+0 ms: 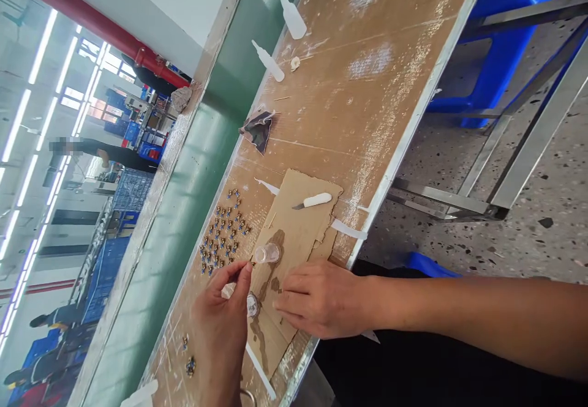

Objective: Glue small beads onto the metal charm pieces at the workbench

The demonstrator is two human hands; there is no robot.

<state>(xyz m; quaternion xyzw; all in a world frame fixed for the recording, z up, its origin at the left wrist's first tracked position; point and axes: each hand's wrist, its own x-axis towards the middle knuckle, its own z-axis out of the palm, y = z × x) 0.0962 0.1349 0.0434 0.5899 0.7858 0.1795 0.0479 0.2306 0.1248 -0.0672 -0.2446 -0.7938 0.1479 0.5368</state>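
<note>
My left hand (223,321) is closed in a pinch of thumb and forefinger above the cardboard's edge. Something tiny and dark shows at its fingertips, too small to name. My right hand (319,297) rests over a cardboard sheet (305,211), its fingers bent and drawn together; what they hold, if anything, is hidden. Between the hands and the far side stands a small clear cup (267,253) on a dark wet stain. A second small round container (252,304) is partly covered by my left hand. Several tiny brass-and-blue parts (225,229) lie in rows beyond the left hand.
A white-handled knife (316,200) lies on the cardboard. Two white nozzle bottles (293,18) and a dark scrap of sheet (260,128) are along the table's far edge. More small parts (190,366) lie at lower left. A blue stool (487,70) stands beyond the metal-edged table.
</note>
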